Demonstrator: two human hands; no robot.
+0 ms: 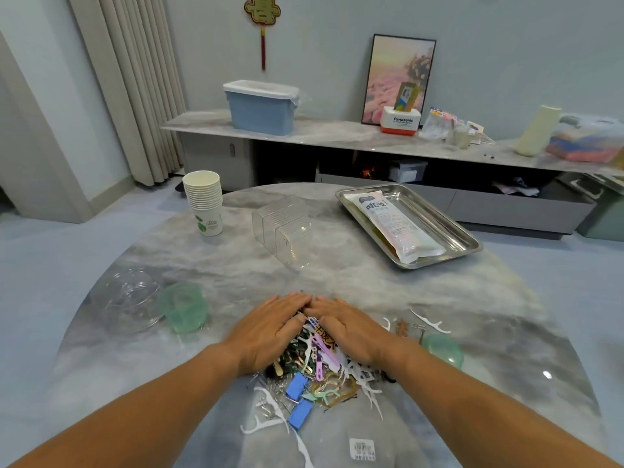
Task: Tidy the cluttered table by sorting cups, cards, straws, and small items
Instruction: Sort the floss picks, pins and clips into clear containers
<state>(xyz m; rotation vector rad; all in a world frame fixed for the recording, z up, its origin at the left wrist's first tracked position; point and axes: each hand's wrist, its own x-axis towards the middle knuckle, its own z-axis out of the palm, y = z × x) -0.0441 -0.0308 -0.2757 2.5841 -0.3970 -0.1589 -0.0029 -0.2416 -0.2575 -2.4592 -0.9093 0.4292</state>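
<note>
A heap of small items [314, 376] lies near the front of the round marble table [371, 285]: white floss picks, blue binder clips, pins, coloured clips. My left hand [270, 329] and my right hand [347, 327] lie flat on the far side of the heap, fingers straight, fingertips almost meeting. A stack of paper cups [204, 202] stands at the back left. A bag of straws [393, 224] lies in a steel tray [469, 241] at the back right. A clear plastic box [280, 224] sits mid-table.
A clear lid [126, 298] and a green cup [184, 310] sit left of my hands. Another green cup [442, 349] lies on the right, with stray floss picks [429, 322] near it. A barcode sticker [362, 449] is at the front edge. A long sideboard [337, 133] stands behind.
</note>
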